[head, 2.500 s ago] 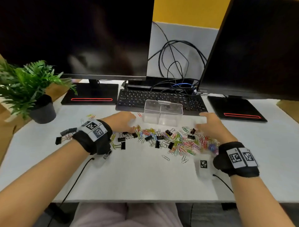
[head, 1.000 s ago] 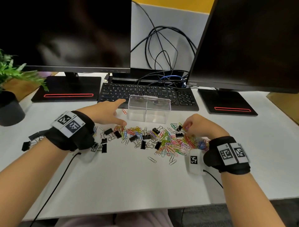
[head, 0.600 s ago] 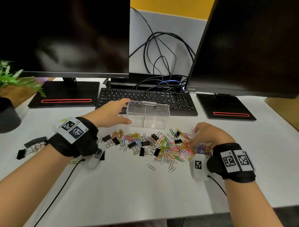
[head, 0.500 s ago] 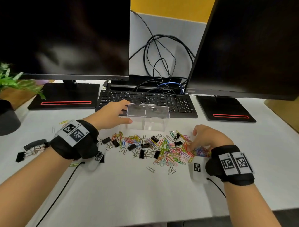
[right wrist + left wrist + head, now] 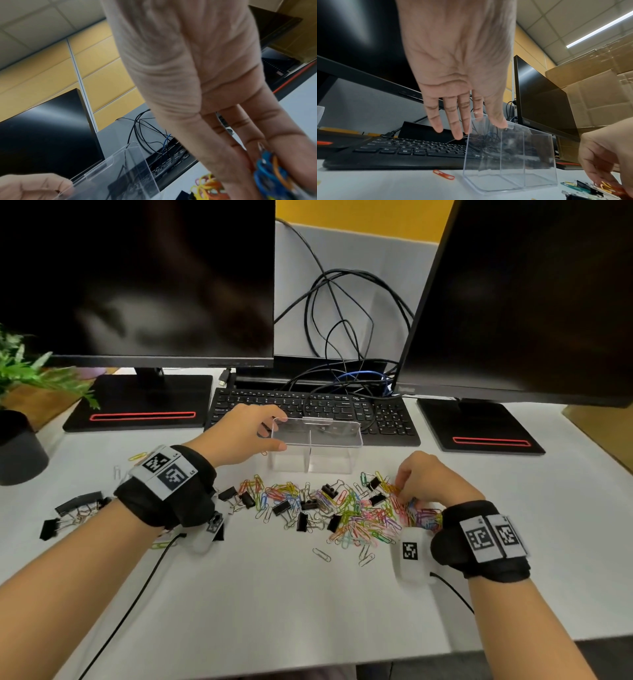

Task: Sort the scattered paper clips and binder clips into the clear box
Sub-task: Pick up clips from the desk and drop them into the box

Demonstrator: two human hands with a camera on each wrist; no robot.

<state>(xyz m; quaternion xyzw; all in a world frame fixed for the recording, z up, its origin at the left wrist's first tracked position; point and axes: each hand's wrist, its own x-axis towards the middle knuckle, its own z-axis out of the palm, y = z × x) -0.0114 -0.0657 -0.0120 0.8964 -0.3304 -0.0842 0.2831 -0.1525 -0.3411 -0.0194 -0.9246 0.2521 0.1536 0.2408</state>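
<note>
From the head view, the clear box [image 5: 317, 448] stands upright on the white tabletop [image 5: 274, 594], just in front of the black keyboard [image 5: 311, 414], and a divider splits it into two compartments, both looking bare. The left hand [image 5: 245, 433] holds the box's left end, thumb on the near corner and fingers [image 5: 272, 414] over the far rim. Nearer the person, a heap of coloured paper clips [image 5: 356, 515] and black binder clips [image 5: 310, 505] lies spread across the tabletop. The right hand [image 5: 428, 481] rests on the right side of that heap, its fingers curled down into the clips. A few more binder clips lie apart at the far left, near a potted plant [image 5: 20, 405]. Two dark monitors [image 5: 137, 282] stand behind.

From the left wrist view, the left hand [image 5: 458, 67] reaches the box [image 5: 510, 162] with fingers [image 5: 453, 121] nearly straight, the thumb tip touching the top rim. A single orange paper clip [image 5: 443, 174] lies beside the box, apart from it. The right hand [image 5: 607, 155] dips into the clips at the lower right.

From the right wrist view, the right hand [image 5: 205, 81] pinches a small bunch of blue and orange paper clips [image 5: 271, 177] between fingers [image 5: 240, 135] and thumb. The box [image 5: 137, 173] and the left hand [image 5: 34, 186] sit at the lower left.
</note>
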